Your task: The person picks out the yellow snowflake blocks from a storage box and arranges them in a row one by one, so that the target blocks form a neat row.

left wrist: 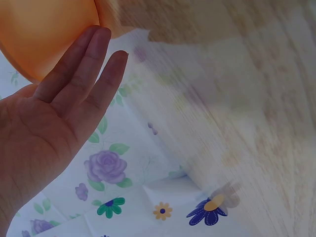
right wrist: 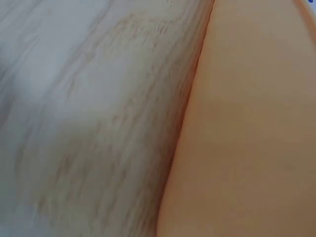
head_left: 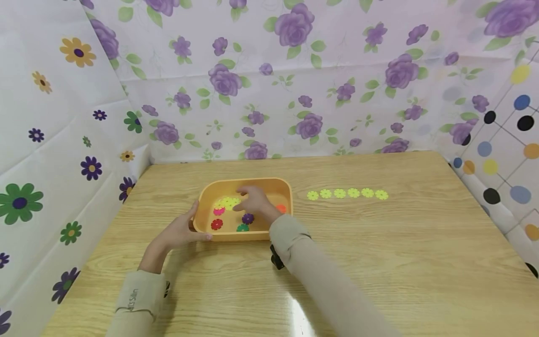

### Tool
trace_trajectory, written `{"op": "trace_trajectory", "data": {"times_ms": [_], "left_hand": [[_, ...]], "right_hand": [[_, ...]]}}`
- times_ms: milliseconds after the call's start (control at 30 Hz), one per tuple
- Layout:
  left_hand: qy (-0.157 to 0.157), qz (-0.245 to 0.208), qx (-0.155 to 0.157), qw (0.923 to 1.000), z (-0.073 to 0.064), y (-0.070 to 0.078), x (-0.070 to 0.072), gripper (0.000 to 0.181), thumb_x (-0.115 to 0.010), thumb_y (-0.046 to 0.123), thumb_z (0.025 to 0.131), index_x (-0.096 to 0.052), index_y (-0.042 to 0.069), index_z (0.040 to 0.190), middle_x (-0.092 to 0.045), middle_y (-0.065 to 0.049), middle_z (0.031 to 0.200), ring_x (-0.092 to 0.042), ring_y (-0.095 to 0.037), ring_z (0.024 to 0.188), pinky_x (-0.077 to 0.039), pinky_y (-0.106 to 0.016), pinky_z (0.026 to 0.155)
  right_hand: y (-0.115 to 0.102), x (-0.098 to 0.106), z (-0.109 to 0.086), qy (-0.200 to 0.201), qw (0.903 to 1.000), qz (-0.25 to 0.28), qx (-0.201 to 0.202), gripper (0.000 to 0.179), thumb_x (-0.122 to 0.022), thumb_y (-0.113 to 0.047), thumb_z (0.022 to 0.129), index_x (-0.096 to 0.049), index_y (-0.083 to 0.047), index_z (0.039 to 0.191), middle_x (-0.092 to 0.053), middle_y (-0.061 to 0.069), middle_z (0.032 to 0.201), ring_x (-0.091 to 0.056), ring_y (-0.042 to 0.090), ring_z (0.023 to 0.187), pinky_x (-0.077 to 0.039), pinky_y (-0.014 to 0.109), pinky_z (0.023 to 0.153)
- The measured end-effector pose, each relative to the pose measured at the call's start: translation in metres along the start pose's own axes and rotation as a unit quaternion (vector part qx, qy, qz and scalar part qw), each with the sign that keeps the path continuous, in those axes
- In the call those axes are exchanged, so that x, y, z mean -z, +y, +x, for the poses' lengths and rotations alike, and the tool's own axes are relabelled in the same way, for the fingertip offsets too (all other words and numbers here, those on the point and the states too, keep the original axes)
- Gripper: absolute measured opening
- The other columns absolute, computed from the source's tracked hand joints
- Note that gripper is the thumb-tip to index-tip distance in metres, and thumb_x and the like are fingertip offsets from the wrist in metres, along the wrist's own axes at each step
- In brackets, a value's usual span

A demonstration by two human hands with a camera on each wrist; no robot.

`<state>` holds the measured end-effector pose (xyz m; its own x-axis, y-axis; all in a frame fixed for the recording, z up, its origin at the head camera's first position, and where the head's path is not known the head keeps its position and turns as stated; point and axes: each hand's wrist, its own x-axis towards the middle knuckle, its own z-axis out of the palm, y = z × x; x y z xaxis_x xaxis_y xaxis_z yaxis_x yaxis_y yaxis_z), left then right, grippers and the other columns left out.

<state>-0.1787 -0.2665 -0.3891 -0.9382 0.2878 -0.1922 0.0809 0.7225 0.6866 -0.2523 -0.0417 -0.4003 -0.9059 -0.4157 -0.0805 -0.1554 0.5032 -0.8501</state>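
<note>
An orange plastic tray stands on the table, with flower-shaped discs inside. My left hand touches its left end, thumb along the front wall; the left wrist view shows straight fingers against the tray. Over the tray's inside reaches my right hand, thumb and fingers apart, beside the yellow discs; I see nothing between them. Also inside lie a pink disc, a red disc, a purple disc, a green disc and an orange disc. The right wrist view misses the hand.
Right of the tray, several yellow flower discs lie in a row on the wooden table. A flowered cloth hangs behind the table, with patterned sheets at both sides.
</note>
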Motion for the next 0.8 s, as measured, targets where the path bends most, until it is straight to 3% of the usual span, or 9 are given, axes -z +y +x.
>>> {"op": "trace_trajectory", "data": {"times_ms": [167, 333, 567, 800], "left_hand": [[0.0, -0.006, -0.005, 1.0, 0.0, 0.001, 0.0, 0.115, -0.076, 0.039, 0.071, 0.003, -0.003, 0.143, -0.028, -0.032, 0.139, -0.057, -0.029, 0.101, -0.041, -0.046, 0.091], [0.0, -0.008, -0.004, 1.0, -0.001, 0.001, 0.0, 0.115, -0.076, 0.038, 0.071, 0.003, -0.002, 0.143, -0.028, -0.032, 0.139, -0.057, -0.029, 0.101, -0.042, -0.044, 0.09], [0.0, -0.01, -0.015, 0.9998, -0.001, 0.0, -0.001, 0.114, -0.076, 0.036, 0.072, 0.004, -0.003, 0.143, -0.03, -0.034, 0.137, -0.059, -0.028, 0.098, -0.044, -0.043, 0.089], [0.006, -0.007, -0.009, 0.9999, -0.001, -0.002, 0.0, 0.115, -0.077, 0.038, 0.07, 0.002, -0.002, 0.144, -0.034, -0.032, 0.135, -0.059, -0.026, 0.097, -0.043, -0.044, 0.09]], "right_hand": [[0.002, -0.008, 0.007, -0.016, 0.9997, -0.003, -0.02, 0.061, -0.073, -0.011, 0.077, -0.047, -0.007, 0.132, -0.049, 0.014, 0.129, -0.047, 0.029, 0.115, -0.045, 0.033, 0.087], [0.001, -0.013, 0.013, -0.021, 0.9987, -0.038, -0.028, 0.063, -0.073, -0.014, 0.077, -0.046, -0.009, 0.134, -0.047, 0.013, 0.131, -0.045, 0.027, 0.118, -0.042, 0.034, 0.092], [0.007, -0.019, 0.019, 0.004, 0.9971, -0.061, -0.046, 0.059, -0.072, -0.014, 0.077, -0.049, -0.01, 0.132, -0.046, 0.008, 0.136, -0.036, 0.025, 0.127, -0.03, 0.032, 0.103], [0.012, -0.023, 0.021, 0.037, 0.9935, -0.1, -0.041, 0.05, -0.068, -0.019, 0.081, -0.054, -0.015, 0.129, -0.05, 0.005, 0.132, -0.041, 0.023, 0.124, -0.033, 0.032, 0.101]]}}
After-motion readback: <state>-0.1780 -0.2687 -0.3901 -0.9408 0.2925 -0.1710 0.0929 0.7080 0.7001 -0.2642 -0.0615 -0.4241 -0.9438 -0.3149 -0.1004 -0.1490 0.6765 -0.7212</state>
